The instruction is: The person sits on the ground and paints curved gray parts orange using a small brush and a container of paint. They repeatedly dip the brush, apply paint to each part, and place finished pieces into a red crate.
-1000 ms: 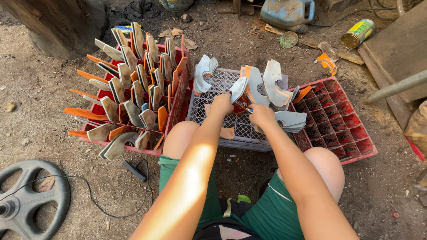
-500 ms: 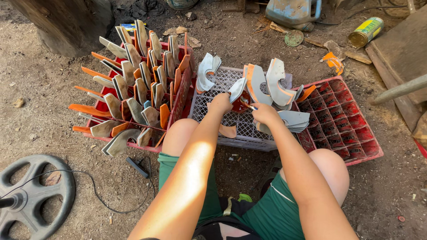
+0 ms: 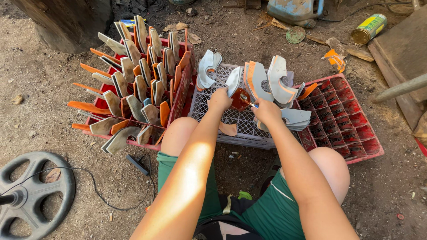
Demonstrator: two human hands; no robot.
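Grey curved piece (image 3: pixel 234 81) pinched in my left hand (image 3: pixel 219 98) over grey crate (image 3: pixel 231 120). My right hand (image 3: pixel 266 111) closed on small brush (image 3: pixel 249 103), tip at brown pot (image 3: pixel 240 98). Red crate (image 3: pixel 182 91) of pieces left, second red crate (image 3: pixel 351 120) right.

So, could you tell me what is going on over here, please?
A seated person works over a grey plastic crate on dirt ground. The left hand holds a curved grey piece above a small reddish pot, while the right hand holds a thin tool by that pot. More curved pieces stand in the grey crate, and many fill the red crate on the left. Another red crate on the right looks mostly bare.
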